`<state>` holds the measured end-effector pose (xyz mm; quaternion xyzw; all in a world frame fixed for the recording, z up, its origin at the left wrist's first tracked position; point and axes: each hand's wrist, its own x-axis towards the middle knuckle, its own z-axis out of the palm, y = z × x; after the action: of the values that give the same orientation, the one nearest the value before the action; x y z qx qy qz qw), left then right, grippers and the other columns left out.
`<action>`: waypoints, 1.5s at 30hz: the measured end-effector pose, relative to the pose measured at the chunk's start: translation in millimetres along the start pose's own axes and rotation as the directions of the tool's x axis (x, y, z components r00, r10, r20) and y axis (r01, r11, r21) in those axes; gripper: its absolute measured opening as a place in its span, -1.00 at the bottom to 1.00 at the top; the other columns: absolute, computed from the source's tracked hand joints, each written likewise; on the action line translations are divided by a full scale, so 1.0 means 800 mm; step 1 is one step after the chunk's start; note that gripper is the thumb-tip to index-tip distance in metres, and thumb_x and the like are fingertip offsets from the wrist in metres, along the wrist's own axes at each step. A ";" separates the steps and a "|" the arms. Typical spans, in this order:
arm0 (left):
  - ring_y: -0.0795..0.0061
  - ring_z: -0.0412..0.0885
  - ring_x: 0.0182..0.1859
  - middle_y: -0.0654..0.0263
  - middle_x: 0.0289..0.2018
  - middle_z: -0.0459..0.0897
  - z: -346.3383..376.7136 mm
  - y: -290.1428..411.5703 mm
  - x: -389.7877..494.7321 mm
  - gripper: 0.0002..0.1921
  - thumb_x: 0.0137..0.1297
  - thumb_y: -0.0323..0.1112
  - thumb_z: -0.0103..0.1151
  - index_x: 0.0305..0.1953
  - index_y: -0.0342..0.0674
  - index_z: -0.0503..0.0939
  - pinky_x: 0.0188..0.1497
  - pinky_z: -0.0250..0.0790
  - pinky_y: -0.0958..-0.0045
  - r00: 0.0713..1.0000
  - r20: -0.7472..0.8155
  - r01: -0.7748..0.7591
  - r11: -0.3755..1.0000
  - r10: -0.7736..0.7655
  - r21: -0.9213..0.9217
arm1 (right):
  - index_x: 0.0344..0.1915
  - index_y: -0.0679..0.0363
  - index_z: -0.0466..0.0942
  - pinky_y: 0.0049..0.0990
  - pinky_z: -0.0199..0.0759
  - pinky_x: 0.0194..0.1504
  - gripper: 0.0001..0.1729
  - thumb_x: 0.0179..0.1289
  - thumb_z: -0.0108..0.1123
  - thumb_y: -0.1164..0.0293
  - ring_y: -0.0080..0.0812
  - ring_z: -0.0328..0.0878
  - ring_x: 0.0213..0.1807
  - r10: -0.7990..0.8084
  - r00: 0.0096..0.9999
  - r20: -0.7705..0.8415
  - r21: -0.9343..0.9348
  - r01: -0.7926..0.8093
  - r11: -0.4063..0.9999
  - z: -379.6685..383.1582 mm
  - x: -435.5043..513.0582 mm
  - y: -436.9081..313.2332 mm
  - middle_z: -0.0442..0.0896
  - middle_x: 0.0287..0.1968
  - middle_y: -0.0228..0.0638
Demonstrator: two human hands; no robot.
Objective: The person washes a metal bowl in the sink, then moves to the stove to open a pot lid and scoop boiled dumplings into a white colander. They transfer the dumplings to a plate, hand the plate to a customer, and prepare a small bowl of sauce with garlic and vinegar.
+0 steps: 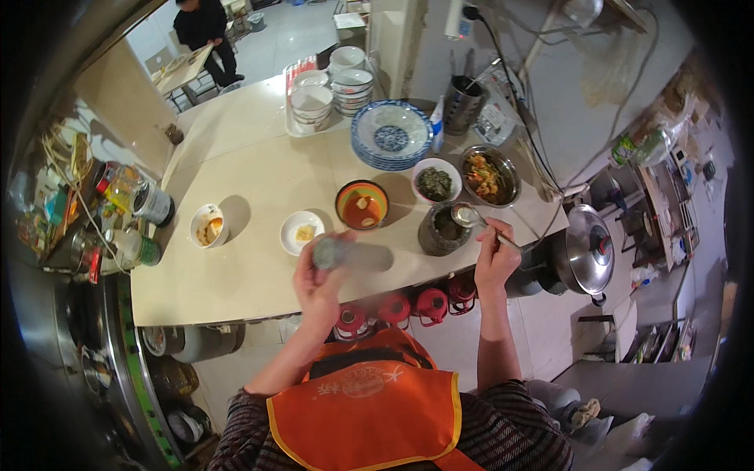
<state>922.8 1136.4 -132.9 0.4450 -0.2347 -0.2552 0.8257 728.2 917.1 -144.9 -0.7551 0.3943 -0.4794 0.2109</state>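
Note:
In my left hand (318,285) is a grey stone pestle (368,256), blurred, lying roughly level over the table's front. A metal spoon (468,216) is held by its handle in my right hand (496,253); its bowl is over the rim of a dark stone mortar (436,244). What lies inside the mortar is hard to make out. Beyond my left hand is a small white dish (288,241) with a pale yellow chopped food. Behind the pestle stands an orange and green rimmed bowl (362,203) of reddish-brown liquid with pale pieces.
Behind the mortar stand a white bowl of dark greens (437,181) and a steel bowl of mixed food (489,176). Blue patterned plates (392,135) are stacked farther back. At left is a white cup (209,226) with brown residue. A lidded pot (584,247) stands at right.

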 end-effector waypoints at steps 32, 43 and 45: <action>-0.12 0.56 0.08 -0.06 0.06 0.56 0.152 -0.181 0.055 -0.48 0.17 -0.45 0.28 0.18 -0.35 0.43 0.10 0.45 0.09 0.840 0.535 -0.470 0.618 0.094 0.630 | -0.01 0.32 0.65 -0.44 0.52 -0.03 -0.69 0.30 0.06 0.62 -0.45 0.62 -0.10 0.053 0.886 0.461 0.149 -0.136 0.979 0.031 0.025 0.114 0.72 -0.12 -0.28; -0.08 0.48 0.12 0.06 0.08 0.48 0.107 -0.153 0.064 -0.34 -0.10 -0.42 0.45 0.12 -0.29 0.44 0.18 0.37 0.05 0.804 0.548 -0.552 0.628 0.229 0.548 | 0.34 0.22 0.43 -0.65 0.11 -0.54 -0.45 0.33 0.12 0.56 -0.70 0.22 -0.55 0.254 0.879 0.403 0.188 -0.351 0.917 -0.010 -0.007 0.107 0.49 -0.32 -0.46; -0.09 0.48 0.11 0.05 0.10 0.48 0.044 -0.127 0.066 -0.34 -0.09 -0.42 0.46 0.13 -0.27 0.44 0.19 0.36 0.04 0.808 0.517 -0.577 0.558 0.283 0.597 | 0.21 0.27 0.48 -0.65 0.11 -0.58 -0.58 0.36 0.15 0.55 -0.70 0.24 -0.58 0.323 0.909 0.264 0.229 -0.384 0.895 -0.016 -0.051 0.110 0.49 -0.33 -0.42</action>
<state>919.9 1033.5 -194.0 0.6080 -0.5674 -0.0030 0.5554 673.1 897.4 -223.0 -0.6817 0.4294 -0.3967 0.4399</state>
